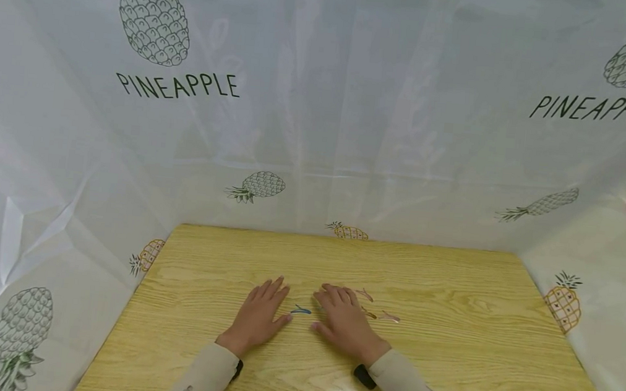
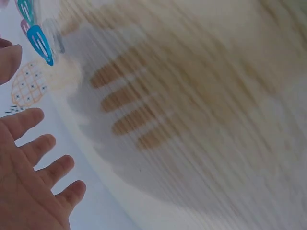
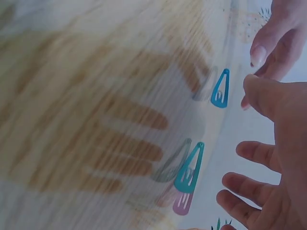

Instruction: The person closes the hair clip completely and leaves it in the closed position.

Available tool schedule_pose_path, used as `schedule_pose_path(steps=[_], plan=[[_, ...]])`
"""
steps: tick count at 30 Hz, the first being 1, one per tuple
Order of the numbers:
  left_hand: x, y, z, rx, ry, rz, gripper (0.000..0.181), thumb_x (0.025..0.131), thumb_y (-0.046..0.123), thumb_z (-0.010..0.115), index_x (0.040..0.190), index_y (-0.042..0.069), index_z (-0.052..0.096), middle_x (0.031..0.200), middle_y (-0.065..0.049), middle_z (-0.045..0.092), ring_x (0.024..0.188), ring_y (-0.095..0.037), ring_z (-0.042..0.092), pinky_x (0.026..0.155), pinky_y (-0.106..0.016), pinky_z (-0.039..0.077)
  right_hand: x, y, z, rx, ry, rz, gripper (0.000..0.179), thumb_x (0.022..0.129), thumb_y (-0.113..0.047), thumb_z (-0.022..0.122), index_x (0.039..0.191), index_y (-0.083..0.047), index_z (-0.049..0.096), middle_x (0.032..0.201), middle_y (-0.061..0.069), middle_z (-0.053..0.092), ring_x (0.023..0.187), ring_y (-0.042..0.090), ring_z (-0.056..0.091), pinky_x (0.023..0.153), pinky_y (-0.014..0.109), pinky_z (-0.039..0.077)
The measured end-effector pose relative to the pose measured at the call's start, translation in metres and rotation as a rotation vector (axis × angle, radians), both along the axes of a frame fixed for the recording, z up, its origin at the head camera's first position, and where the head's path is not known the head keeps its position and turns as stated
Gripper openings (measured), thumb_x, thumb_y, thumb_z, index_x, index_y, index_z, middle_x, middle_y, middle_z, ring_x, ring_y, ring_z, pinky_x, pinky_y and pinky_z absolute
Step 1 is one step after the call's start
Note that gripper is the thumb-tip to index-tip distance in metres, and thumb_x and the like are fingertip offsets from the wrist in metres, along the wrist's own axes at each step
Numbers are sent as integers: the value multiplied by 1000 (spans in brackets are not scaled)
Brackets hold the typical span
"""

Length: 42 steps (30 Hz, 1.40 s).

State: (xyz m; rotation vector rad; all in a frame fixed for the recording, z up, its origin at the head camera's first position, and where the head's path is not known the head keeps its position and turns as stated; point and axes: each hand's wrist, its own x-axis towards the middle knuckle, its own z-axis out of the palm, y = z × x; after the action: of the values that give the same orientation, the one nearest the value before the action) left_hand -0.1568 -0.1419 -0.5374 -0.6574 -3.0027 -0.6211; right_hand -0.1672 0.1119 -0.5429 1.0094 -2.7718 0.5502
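My left hand is held palm down at the tabletop, its fingers extended and pointing away from me. Just right of its thumb lies a blue snap hair clip. On the other side of that clip is my right hand, also palm down with relaxed fingers; neither hand grips anything. In the right wrist view a teal hair clip overlaps a purple-pink hair clip, near the right fingers. Beyond the right hand show a brownish clip and a pale pink clip, with a reddish clip farther back.
The light wood-grain table is glossy and mirrors the hands and clips. White sheeting printed with pineapples encloses its back and sides. A black band sits at the right wrist, by the sleeve.
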Motion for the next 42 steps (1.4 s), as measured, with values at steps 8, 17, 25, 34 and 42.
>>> schedule_pose_path(steps=[8, 17, 25, 34, 42], plan=[[3, 7, 0, -21, 37, -12, 55, 102, 30, 72, 145, -1, 59, 160, -24, 45, 146, -46, 44, 119, -63, 34, -1, -9, -1, 24, 37, 12, 52, 96, -35, 79, 138, -6, 65, 146, 21, 57, 135, 40, 53, 115, 60, 38], [7, 16, -4, -74, 148, 10, 42, 96, 25, 80, 131, 5, 68, 145, -18, 59, 133, -38, 55, 110, -57, 45, -3, -18, -4, 92, 52, -18, 42, 98, -38, 77, 129, -12, 69, 140, 13, 59, 131, 34, 55, 114, 55, 40], [8, 22, -5, -89, 259, 26, 28, 91, 23, 86, 113, 12, 72, 129, -8, 63, 118, -29, 59, 99, -50, 51, -2, -24, -6, 117, 138, -41, 22, 94, -33, 82, 106, -16, 73, 119, 4, 62, 114, 27, 60, 108, 48, 45], [5, 28, -6, -92, 231, 27, 16, 89, 18, 87, 94, 16, 72, 123, -5, 63, 112, -27, 59, 94, -48, 52, -4, -29, -8, 129, 184, -48, 13, 96, -26, 81, 98, -17, 72, 104, 0, 62, 101, 22, 61, 103, 44, 48], [2, 32, -9, -165, 220, 22, 15, 91, 19, 86, 83, 21, 73, 121, 1, 64, 110, -24, 59, 94, -45, 52, -5, -34, -7, 118, 218, -67, 17, 91, -14, 84, 86, -17, 69, 90, -2, 58, 90, 19, 58, 94, 40, 49]])
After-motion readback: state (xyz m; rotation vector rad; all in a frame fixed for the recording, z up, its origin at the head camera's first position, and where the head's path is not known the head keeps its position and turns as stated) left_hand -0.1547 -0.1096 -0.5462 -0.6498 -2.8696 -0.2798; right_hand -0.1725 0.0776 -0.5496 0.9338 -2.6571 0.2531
